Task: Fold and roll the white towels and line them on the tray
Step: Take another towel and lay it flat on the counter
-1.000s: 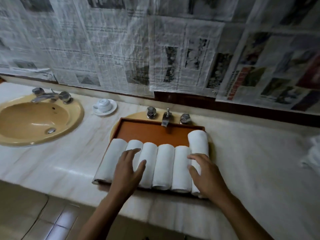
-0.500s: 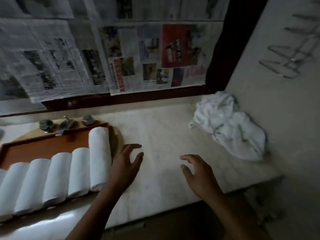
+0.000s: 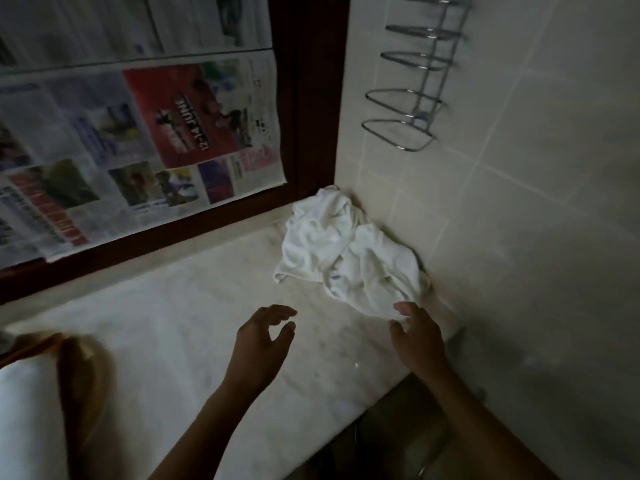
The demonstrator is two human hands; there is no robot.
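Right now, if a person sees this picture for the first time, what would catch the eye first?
The crumpled white towels lie bright in the far right corner of the marble counter, against the tiled wall. Both hands hover open before the heap, the right hand nearly at its near edge, the left hand further off. Colourful newspaper hangs at the upper left.

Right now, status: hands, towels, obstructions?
Left hand open, over counter. Right hand open, at edge of crumpled towels. Rolled towel far left. Nothing in the way.

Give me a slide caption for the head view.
The left hand and right hand reach for the crumpled towel in the counter corner.
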